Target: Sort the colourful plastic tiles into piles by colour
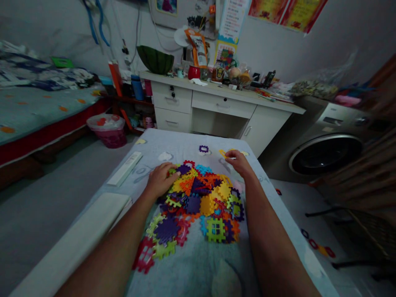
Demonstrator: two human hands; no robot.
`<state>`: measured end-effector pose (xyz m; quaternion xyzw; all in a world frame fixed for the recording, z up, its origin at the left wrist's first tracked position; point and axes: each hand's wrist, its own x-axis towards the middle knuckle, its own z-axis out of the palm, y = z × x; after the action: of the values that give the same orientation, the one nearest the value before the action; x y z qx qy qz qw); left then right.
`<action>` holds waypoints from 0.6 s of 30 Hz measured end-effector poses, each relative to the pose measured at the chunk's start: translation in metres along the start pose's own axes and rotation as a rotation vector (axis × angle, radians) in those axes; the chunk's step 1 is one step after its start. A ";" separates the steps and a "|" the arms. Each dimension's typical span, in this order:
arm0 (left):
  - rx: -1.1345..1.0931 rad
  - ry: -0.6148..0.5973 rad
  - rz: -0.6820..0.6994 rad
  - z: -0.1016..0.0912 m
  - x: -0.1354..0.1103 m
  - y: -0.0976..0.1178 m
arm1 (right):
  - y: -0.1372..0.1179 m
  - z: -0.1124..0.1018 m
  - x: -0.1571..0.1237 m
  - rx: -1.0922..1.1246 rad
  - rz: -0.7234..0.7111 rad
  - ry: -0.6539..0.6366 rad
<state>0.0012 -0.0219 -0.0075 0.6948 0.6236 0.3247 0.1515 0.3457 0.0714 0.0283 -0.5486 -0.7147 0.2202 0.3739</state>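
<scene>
Currently working over one counter (182, 272); apparently leaving most heaped in one loose tile pile (194, 204), too overlapped for counting, between and nearer than left grip (160, 178) and right grip (239, 161); spreading the left on its edge; seeing one purple frame (200, 149) apart, beyond both; pinching one yellow piece (222, 153) at the right.

Home: one lived-in room. Well left of left hand (161, 180): low bed (46, 128) with pale green, orange-patterned sheet (40, 108) and heap of dark-and-white bedding (46, 73). Nearer left hand, on floor (64, 206): pink bin (111, 137) lined with translucent plastic bag (107, 119). Beyond right hand (237, 162), against wall (278, 49): white desk (270, 128) with lockable drawers (173, 100), top crowded with jars (218, 73), orange-and-white packet (199, 49) and other household clutter. Higher, above desk: red-and-yellow paper posters (303, 14). Right of right hand: silver-grey front-loading washing machine (309, 123), cloth (314, 88) and clear plastic (340, 76) heaped on top.
</scene>
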 end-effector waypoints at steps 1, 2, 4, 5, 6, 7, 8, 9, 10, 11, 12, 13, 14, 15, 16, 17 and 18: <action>0.003 -0.002 0.005 0.000 0.000 0.000 | 0.008 -0.007 0.000 -0.007 0.038 0.063; 0.004 -0.003 0.009 0.001 0.001 -0.001 | 0.016 -0.014 -0.001 -0.028 0.079 0.124; 0.003 -0.005 0.013 0.001 0.001 -0.002 | 0.032 -0.023 -0.003 -0.098 0.157 0.220; 0.001 -0.006 0.014 0.001 0.001 -0.002 | 0.039 -0.026 -0.005 -0.135 0.188 0.254; -0.002 -0.005 0.009 0.001 0.001 -0.002 | 0.045 -0.028 -0.006 -0.167 0.213 0.282; -0.002 -0.003 0.000 0.001 0.001 -0.002 | 0.049 -0.029 -0.007 -0.194 0.233 0.308; 0.001 -0.001 -0.014 0.001 0.001 -0.001 | 0.053 -0.029 -0.008 -0.221 0.247 0.331; 0.006 0.001 -0.030 0.000 0.000 -0.001 | 0.056 -0.029 -0.008 -0.246 0.257 0.351; 0.012 0.001 -0.045 0.000 0.000 0.001 | 0.058 -0.028 -0.008 -0.271 0.266 0.370; 0.019 0.000 -0.055 -0.001 -0.001 0.002 | 0.059 -0.027 -0.007 -0.293 0.277 0.382; 0.024 -0.002 -0.059 -0.002 -0.001 0.003 | 0.059 -0.026 -0.006 -0.313 0.290 0.387; 0.026 -0.004 -0.056 -0.002 -0.001 0.005 | 0.059 -0.024 -0.004 -0.329 0.306 0.386; 0.026 -0.005 -0.048 -0.003 -0.001 0.006 | 0.058 -0.022 -0.002 -0.338 0.321 0.380; 0.025 -0.003 -0.036 -0.003 -0.001 0.006 | 0.057 -0.020 -0.001 -0.341 0.332 0.370; 0.023 -0.001 -0.023 -0.003 -0.001 0.007 | 0.057 -0.018 0.001 -0.338 0.339 0.356; 0.021 0.002 -0.011 -0.003 -0.001 0.007 | 0.056 -0.016 0.003 -0.328 0.343 0.341; 0.020 0.005 -0.003 -0.003 0.000 0.007 | 0.055 -0.013 0.004 -0.314 0.344 0.323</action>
<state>0.0044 -0.0239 -0.0013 0.6946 0.6282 0.3199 0.1433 0.3899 0.0903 -0.0023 -0.7411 -0.5676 0.0768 0.3503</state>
